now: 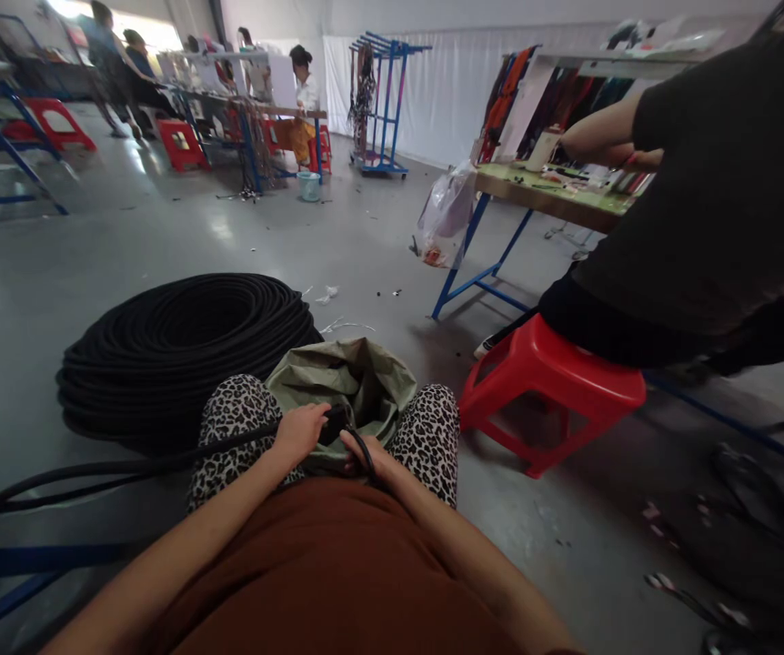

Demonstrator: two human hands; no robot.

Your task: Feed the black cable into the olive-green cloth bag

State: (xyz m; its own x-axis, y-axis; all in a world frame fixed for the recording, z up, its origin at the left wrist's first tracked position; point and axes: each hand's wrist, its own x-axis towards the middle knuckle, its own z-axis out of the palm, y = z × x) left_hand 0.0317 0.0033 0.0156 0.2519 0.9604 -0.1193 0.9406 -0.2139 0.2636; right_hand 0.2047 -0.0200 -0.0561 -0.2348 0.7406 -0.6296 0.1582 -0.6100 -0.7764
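A thick black cord (228,443) runs across my lap, and my left hand (302,431) is closed around it. Close beside it, my right hand (363,452) grips the same kind of cord, which curves back over the wrist. Between my knees stands an olive-green sack (337,368) with its mouth open, just beyond both hands. On the floor to the left lies a large coil of black cord (187,350). One loop of cord reaches out past my left knee. What lies deep inside the sack is in shadow.
A person in dark clothes (712,191) sits on a red stool (556,382) at the right, by a workbench (535,189) with a plastic bag (447,214) hanging from it. Dark cords (739,537) lie on the floor at lower right. A blue rack (382,109) stands farther back.
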